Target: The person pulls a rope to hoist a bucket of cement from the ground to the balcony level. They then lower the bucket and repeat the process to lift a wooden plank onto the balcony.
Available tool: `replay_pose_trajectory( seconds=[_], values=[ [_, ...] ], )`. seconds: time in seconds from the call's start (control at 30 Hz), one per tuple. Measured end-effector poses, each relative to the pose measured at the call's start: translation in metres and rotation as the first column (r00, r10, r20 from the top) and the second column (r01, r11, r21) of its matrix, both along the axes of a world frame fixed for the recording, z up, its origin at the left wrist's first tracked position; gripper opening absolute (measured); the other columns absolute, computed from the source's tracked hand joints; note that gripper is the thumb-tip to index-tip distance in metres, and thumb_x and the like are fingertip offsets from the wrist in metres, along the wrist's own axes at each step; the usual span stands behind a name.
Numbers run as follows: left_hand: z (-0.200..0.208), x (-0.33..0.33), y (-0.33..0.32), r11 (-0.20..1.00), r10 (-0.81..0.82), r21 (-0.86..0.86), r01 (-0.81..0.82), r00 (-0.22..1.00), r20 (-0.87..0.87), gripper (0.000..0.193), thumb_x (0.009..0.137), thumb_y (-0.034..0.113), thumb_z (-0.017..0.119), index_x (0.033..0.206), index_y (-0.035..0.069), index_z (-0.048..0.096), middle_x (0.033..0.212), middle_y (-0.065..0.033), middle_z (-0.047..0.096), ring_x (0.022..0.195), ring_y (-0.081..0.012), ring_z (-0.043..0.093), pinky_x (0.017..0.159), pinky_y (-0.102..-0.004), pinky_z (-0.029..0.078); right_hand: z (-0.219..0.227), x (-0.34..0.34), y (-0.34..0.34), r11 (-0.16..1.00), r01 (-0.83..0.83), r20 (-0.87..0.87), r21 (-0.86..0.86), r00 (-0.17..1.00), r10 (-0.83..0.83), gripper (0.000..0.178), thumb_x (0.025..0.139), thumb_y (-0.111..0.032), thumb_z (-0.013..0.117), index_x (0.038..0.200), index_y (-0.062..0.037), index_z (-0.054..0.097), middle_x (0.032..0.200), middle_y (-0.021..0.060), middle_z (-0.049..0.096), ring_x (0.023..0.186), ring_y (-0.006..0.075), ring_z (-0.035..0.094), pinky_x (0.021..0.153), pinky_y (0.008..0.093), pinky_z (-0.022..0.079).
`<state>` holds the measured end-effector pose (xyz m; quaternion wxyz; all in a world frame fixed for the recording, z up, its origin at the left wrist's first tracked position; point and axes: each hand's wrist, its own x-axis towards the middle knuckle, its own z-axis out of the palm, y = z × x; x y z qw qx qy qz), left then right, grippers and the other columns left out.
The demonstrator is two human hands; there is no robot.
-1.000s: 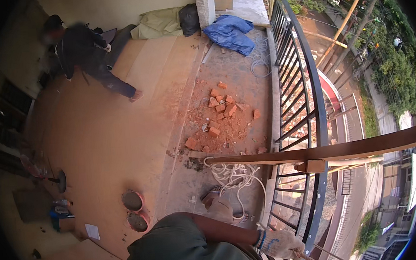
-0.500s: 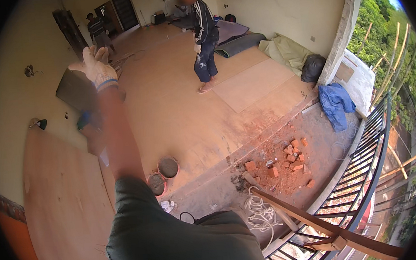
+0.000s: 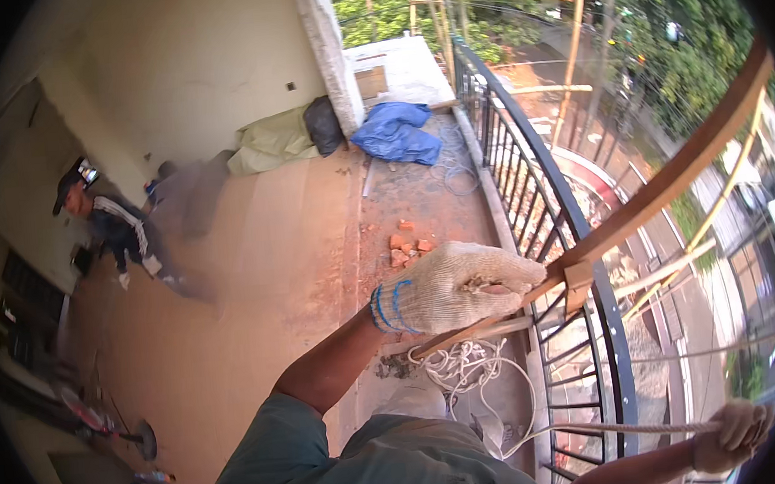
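Note:
My left hand, in a knitted cream work glove with blue bands at the wrist, is in mid-view with its fingers drawn together. What it holds, if anything, is hidden. Its fingertips overlap a brown wooden beam in the picture; I cannot tell if they touch. At the lower right, beyond the railing, my gloved right hand is closed round a white rope. That rope runs back over the railing to a loose heap of rope on the floor.
A black metal railing curves along the balcony edge, with a street and bamboo poles beyond. Broken bricks, a blue tarp and a black bag lie farther off. A co-worker bends forward at left.
My view has swung right toward the railing. My left hand, spread and reaching into the room before, is now drawn together by the beam. My right hand with the rope has come into view.

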<state>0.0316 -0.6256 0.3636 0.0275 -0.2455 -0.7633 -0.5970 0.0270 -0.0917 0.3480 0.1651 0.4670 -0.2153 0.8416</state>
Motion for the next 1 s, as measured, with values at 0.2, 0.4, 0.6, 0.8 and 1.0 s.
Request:
replay_pose_trajectory(
  seconds=[0.2,0.4,0.6,0.8,1.0],
  values=[
    [0.11,-0.16,0.343,0.591,-0.795,-0.329,0.736,0.463,-0.392,0.057,0.103,0.032,0.072,0.147,-0.001,0.058,0.13,-0.0167,0.072,0.118,-0.0229,0.07,0.1,-0.0345,0.057,-0.099,0.053,-0.068,0.814,0.573,0.509,0.091,0.676,-0.533,0.037,0.111,-0.047,0.056,0.098,-0.0118,0.053,0.069,-0.0052,0.042,0.049,0.0091,0.033,0.046,0.0277,0.025],
    [0.083,-0.164,0.502,0.467,-0.884,-0.611,0.639,0.337,-0.324,0.052,0.1,0.027,0.075,0.14,-0.002,0.06,0.122,-0.0148,0.072,0.108,-0.0206,0.069,0.091,-0.0327,0.056,-0.191,0.087,-0.106,0.459,0.738,0.617,0.495,0.073,-0.784,0.061,0.102,-0.068,0.06,0.093,-0.0085,0.047,0.072,-0.0025,0.045,0.057,0.008,0.042,0.05,0.0261,0.034],
    [0.005,-0.165,0.473,0.466,-0.876,-0.503,0.728,0.461,-0.144,0.048,0.096,0.022,0.079,0.133,-0.003,0.063,0.113,-0.0129,0.072,0.098,-0.0183,0.068,0.083,-0.0308,0.055,-0.292,0.038,-0.101,0.074,0.6,0.314,0.797,-0.306,-0.899,0.049,0.112,-0.05,0.051,0.094,-0.0055,0.057,0.074,0.0028,0.052,0.064,0.0157,0.05,0.06,0.0341,0.042],
    [-0.049,-0.164,0.428,0.459,-0.871,-0.094,0.883,0.468,0.15,0.043,0.092,0.018,0.082,0.126,-0.004,0.065,0.105,-0.011,0.072,0.088,-0.016,0.067,0.074,-0.029,0.055,-0.375,0.053,-0.081,0.081,0.163,0.135,0.983,-0.354,-0.926,0.016,0.107,-0.021,0.06,0.103,-0.005,0.058,0.084,0.017,0.064,0.078,0.0394,0.066,0.073,0.0444,0.052],
    [-0.055,-0.142,0.355,0.489,-0.85,0.584,0.648,0.203,0.486,0.039,0.089,0.013,0.085,0.119,-0.004,0.068,0.097,-0.009,0.072,0.078,-0.0137,0.066,0.065,-0.0272,0.054,-0.183,0.121,0.031,0.205,-0.33,0.212,0.922,-0.017,-0.977,0.042,0.106,-0.025,0.064,0.141,-0.0029,0.066,0.137,0.0184,0.069,0.122,0.029,0.068,0.107,0.0391,0.051]
  ],
)
